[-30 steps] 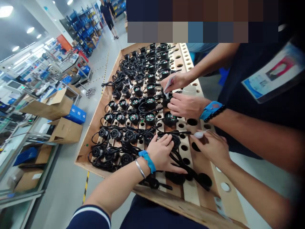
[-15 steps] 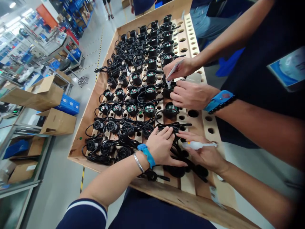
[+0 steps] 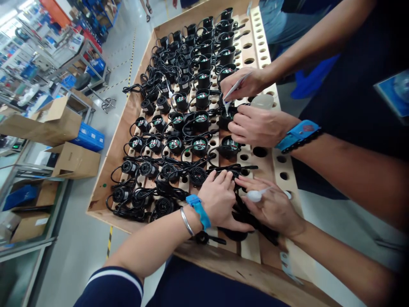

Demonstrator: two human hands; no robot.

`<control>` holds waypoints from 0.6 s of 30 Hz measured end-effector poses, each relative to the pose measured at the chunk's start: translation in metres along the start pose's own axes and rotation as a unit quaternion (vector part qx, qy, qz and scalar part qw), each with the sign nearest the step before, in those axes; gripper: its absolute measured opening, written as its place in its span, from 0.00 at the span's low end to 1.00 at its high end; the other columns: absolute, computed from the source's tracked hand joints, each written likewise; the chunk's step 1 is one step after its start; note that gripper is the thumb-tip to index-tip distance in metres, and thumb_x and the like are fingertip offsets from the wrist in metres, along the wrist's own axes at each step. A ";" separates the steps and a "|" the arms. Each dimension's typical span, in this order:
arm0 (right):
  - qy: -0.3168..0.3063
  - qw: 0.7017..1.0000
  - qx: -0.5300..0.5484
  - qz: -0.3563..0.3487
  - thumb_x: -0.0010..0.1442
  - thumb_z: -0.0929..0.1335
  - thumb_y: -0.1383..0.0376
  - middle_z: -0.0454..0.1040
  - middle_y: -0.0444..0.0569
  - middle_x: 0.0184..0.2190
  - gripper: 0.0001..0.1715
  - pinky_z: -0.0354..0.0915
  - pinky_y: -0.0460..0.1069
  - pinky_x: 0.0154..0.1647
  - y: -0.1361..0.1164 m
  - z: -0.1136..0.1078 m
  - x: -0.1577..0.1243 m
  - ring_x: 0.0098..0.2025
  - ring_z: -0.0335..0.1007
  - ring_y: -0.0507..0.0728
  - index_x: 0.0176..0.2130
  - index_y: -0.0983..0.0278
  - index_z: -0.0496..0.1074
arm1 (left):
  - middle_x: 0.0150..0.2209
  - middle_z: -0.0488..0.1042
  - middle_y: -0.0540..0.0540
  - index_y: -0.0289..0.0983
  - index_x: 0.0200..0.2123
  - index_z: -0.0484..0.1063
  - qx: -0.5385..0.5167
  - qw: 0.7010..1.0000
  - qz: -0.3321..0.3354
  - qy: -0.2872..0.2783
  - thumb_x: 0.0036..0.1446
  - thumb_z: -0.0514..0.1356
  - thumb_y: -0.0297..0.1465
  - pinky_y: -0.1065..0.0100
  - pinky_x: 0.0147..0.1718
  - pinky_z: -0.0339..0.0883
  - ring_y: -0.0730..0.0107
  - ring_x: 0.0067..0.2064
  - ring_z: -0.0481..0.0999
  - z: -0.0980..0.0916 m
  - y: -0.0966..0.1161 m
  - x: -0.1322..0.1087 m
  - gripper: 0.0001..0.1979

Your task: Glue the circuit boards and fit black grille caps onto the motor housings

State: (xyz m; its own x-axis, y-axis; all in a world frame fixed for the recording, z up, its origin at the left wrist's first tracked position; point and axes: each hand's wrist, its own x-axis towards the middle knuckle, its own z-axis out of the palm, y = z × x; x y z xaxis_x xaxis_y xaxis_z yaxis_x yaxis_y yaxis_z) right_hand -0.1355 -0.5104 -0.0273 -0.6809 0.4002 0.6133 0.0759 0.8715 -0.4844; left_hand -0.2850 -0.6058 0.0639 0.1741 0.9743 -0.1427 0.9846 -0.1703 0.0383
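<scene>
My left hand, with a blue wristband and a silver bangle, lies over black cables and a round black part in the near row. Its fingers are stretched forward and its thumb stands apart; what is under the palm is hidden. My right hand is closed around a small translucent white squeeze bottle with a thin nozzle. Its fingertips reach the dark part beside my left fingertips. Beyond my left hand sits a black grille-topped unit. An open black housing shows a green circuit board inside.
A co-worker's hand steadies a black housing while their other hand points a white tube into it. A wooden tray holds rows of corded units. Another white tube stands among them. Cardboard boxes are at left.
The white squeeze bottle has turned in my right hand; its nozzle now points up and across the fingers. My left hand has barely moved. The view has shifted slightly.
</scene>
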 end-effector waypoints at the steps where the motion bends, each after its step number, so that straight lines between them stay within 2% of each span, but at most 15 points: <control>1: 0.006 1.000 0.000 -0.006 0.65 0.64 0.63 0.76 0.52 0.48 0.20 0.68 0.55 0.54 0.000 0.000 0.000 0.51 0.72 0.58 0.56 0.63 0.65 | 0.62 0.63 0.27 0.20 0.56 0.67 0.006 1.000 -0.001 0.000 0.44 0.54 0.66 0.51 0.63 0.48 0.45 0.64 0.59 -0.001 0.001 0.000 0.55; 4: 0.017 1.000 -0.001 -0.021 0.64 0.65 0.64 0.75 0.55 0.49 0.20 0.67 0.56 0.54 0.001 0.003 -0.001 0.52 0.72 0.59 0.55 0.66 0.65 | 0.61 0.64 0.27 0.20 0.56 0.68 0.030 1.000 -0.002 -0.002 0.43 0.53 0.67 0.51 0.64 0.46 0.44 0.64 0.59 -0.004 0.004 0.000 0.56; 8: 0.026 0.999 -0.010 -0.034 0.64 0.65 0.63 0.75 0.56 0.48 0.19 0.67 0.56 0.54 0.004 0.007 -0.003 0.50 0.73 0.60 0.54 0.66 0.66 | 0.61 0.63 0.25 0.24 0.51 0.73 0.056 0.998 0.012 -0.004 0.42 0.52 0.69 0.49 0.64 0.44 0.42 0.63 0.60 -0.011 0.008 0.002 0.54; 13: 0.039 0.998 -0.012 -0.055 0.64 0.65 0.63 0.74 0.57 0.49 0.21 0.66 0.55 0.55 0.008 0.011 -0.005 0.51 0.72 0.60 0.56 0.66 0.65 | 0.61 0.64 0.28 0.31 0.46 0.78 0.038 0.999 0.014 -0.013 0.39 0.56 0.68 0.50 0.64 0.46 0.46 0.63 0.62 -0.016 0.009 0.007 0.48; 18: 0.043 0.997 -0.005 -0.065 0.64 0.66 0.64 0.74 0.59 0.50 0.22 0.65 0.54 0.56 0.009 0.012 -0.006 0.51 0.72 0.60 0.56 0.68 0.65 | 0.58 0.67 0.29 0.34 0.40 0.80 0.014 1.000 -0.004 -0.018 0.37 0.57 0.68 0.48 0.63 0.49 0.47 0.60 0.65 -0.017 0.010 0.012 0.44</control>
State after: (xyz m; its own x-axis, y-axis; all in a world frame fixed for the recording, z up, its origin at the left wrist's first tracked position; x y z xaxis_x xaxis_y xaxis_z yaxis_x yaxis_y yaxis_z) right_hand -0.1397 -0.5081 -0.0425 -0.6200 0.3059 0.7225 -0.0018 0.9203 -0.3911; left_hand -0.2730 -0.5933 0.0795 0.1664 0.9699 -0.1780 0.9858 -0.1676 0.0085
